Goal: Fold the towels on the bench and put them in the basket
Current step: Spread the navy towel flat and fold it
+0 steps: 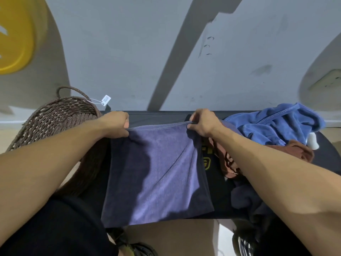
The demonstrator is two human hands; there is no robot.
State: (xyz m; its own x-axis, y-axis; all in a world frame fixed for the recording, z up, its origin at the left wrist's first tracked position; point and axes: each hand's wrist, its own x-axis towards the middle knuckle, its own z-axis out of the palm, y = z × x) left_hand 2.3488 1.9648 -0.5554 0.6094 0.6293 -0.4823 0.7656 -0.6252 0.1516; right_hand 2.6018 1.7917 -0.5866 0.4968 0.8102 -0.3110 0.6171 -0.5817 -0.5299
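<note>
A purple towel [162,174] lies spread across the black bench [214,182], its near edge hanging over the front. My left hand [118,124] pinches its far left corner. My right hand [203,123] pinches its far right corner, so the far edge is stretched between them. A crumpled blue towel [273,124] lies at the right end of the bench, with a rust-brown towel [295,150] beside it and a dark one [247,198] nearer me. A brown woven basket [55,119] stands to the left of the bench.
A grey floor lies beyond the bench. A white tag [106,99] hangs from the basket's handle. A yellow shape [14,39] shows at the top left. My shoes [136,248] are below the bench's front edge.
</note>
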